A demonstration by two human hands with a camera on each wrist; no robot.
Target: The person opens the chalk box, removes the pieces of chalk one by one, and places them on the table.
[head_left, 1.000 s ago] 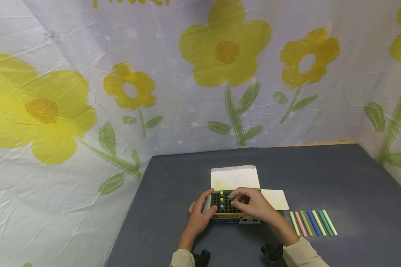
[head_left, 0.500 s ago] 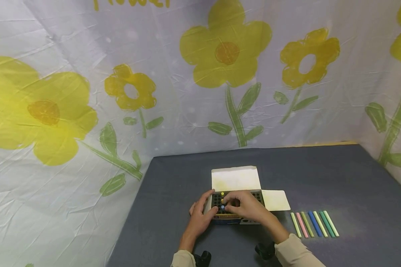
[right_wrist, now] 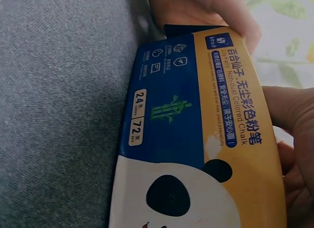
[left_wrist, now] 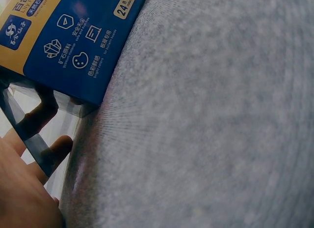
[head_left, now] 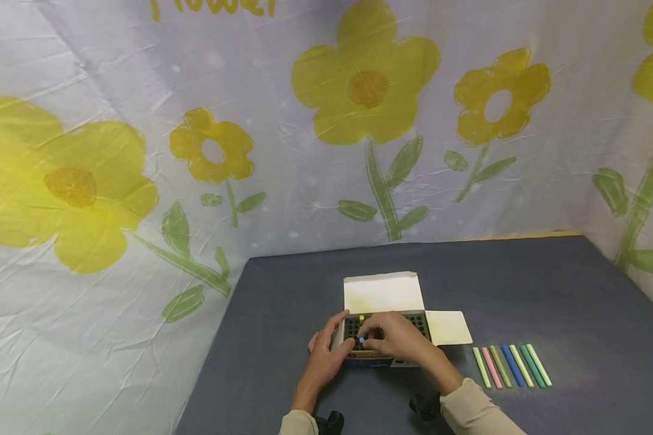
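Observation:
An open chalk box with a black grid of holes stands in the middle of the table. My left hand grips its left end, thumb at the front corner and fingers along the side flap. Over the grid, my right hand has thumb and index finger closed round the top of a blue chalk stick standing in a hole. Behind it a yellow chalk stick pokes up. In the right wrist view, the printed front of the chalk box hides the right fingertips.
Several chalk sticks, in yellow, pink, olive, blue, green and pale tones, lie in a row right of the box. The white lid is folded back and a side flap sticks out right. A flower-printed cloth hangs behind the table.
My right hand has moved left across the grid and down toward the front, its fingertips now at the blue chalk stick. The left hand stays on the box.

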